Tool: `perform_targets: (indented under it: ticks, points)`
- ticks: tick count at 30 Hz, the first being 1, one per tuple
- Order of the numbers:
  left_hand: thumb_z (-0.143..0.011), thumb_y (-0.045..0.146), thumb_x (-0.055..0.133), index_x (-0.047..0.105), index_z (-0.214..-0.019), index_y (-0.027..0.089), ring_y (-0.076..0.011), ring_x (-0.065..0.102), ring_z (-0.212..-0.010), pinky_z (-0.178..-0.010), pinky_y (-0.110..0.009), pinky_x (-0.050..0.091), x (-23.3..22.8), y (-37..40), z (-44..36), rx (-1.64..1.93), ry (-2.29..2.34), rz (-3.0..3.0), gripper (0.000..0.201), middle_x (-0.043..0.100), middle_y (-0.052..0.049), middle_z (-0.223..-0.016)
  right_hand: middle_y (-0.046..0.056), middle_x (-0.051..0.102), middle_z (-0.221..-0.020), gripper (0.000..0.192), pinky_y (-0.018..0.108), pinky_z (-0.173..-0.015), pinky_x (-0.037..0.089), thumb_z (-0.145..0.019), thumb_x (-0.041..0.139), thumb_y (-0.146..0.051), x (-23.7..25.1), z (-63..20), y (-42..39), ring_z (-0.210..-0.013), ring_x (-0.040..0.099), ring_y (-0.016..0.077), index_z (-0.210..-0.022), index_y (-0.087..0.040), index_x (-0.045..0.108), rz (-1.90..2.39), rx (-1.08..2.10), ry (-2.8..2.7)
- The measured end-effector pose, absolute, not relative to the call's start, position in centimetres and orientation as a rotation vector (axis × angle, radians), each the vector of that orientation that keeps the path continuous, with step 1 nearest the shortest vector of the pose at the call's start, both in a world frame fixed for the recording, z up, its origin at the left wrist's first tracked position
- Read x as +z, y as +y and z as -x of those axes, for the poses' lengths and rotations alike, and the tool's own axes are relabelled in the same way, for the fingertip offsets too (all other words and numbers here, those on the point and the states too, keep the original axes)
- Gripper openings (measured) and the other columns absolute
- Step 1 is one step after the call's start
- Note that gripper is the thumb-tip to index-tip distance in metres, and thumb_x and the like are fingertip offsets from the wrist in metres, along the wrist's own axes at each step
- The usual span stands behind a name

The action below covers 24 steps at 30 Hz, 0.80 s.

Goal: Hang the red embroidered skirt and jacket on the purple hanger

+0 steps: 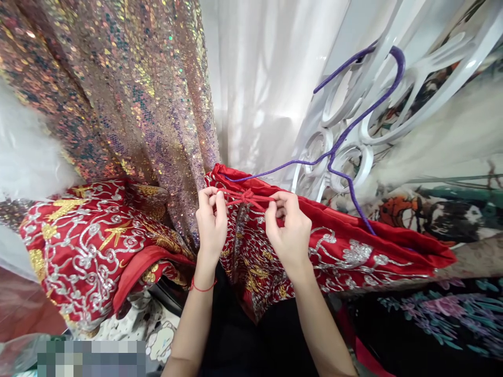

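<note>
Both my hands pinch a red cord, knotted in the middle between them. My left hand grips the left side of it, and my right hand the right side. Just behind and below the knot is a red embroidered skirt with silver and gold scrollwork, its satin waistband running off to the right. A purple wire hanger reaches into that waistband, and its hook loops over a white openwork frame.
A second red embroidered garment is bunched at the left. Sequined fabric hangs behind it, next to a white curtain. Dark floral fabric lies at the lower right.
</note>
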State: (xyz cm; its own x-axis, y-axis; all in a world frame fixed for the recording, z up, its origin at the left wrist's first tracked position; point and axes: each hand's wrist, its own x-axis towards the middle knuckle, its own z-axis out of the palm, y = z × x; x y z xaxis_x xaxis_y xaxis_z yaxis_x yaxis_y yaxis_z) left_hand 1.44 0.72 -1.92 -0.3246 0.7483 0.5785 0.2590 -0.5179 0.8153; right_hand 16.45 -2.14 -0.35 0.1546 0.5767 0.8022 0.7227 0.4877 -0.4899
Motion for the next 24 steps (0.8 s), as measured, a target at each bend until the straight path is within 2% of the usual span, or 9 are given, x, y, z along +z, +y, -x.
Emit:
perform_targets:
  ticks: [7,16,18,22,24]
  points:
    - [-0.100,0.033,0.049,0.049,-0.098,0.022,-0.0091,0.057,-0.056,-0.059,-0.021,0.040,-1.5,1.2,-0.9,1.890,1.407,-1.614,0.011,0.060,0.005,-0.067,0.002,0.069,-0.078,0.015,0.022,-0.051,0.044,-0.097,0.049,-0.022,-0.6,-17.0,-2.2,-0.054,0.059,0.0102,-0.100,-0.018,0.063,1.221,-0.189,-1.432]
    - [-0.100,0.033,0.050,0.049,-0.097,0.022,-0.0118,0.062,-0.062,-0.060,-0.022,0.041,-1.9,3.1,-0.5,2.086,1.555,-1.586,0.012,0.064,0.001,-0.072,0.000,0.067,-0.071,0.006,0.021,-0.045,0.041,-0.093,0.056,-0.021,-1.2,-18.2,-2.5,-0.048,0.059,0.0088,-0.096,-0.019,0.061,1.236,-0.330,-1.263]
    - [-0.099,0.039,0.052,0.049,-0.098,0.022,-0.0104,0.061,-0.059,-0.059,-0.021,0.042,-2.3,3.3,-0.3,2.065,1.451,-1.595,0.017,0.063,0.002,-0.072,0.000,0.066,-0.071,0.006,0.021,-0.044,0.042,-0.094,0.056,-0.024,-1.0,-18.4,-2.8,-0.047,0.059,0.0090,-0.096,-0.019,0.060,1.227,-0.188,-1.241]
    - [-0.098,0.050,0.052,0.047,-0.101,0.023,-0.0069,0.052,-0.046,-0.048,-0.019,0.039,-3.0,3.0,0.0,1.899,1.206,-1.600,0.028,0.060,0.006,-0.068,-0.002,0.067,-0.071,0.012,0.021,-0.043,0.047,-0.097,0.053,-0.033,-0.2,-18.2,-3.8,-0.044,0.059,0.0095,-0.102,-0.021,0.054,1.102,0.340,-1.203]
    - [-0.099,0.051,0.051,0.047,-0.101,0.023,-0.0065,0.050,-0.044,-0.046,-0.018,0.039,-3.1,2.7,0.1,1.901,1.169,-1.562,0.028,0.059,0.007,-0.066,-0.002,0.069,-0.073,0.016,0.021,-0.043,0.048,-0.097,0.055,-0.034,0.2,-17.3,-4.2,-0.044,0.060,0.0096,-0.107,-0.022,0.051,1.064,0.427,-1.202]
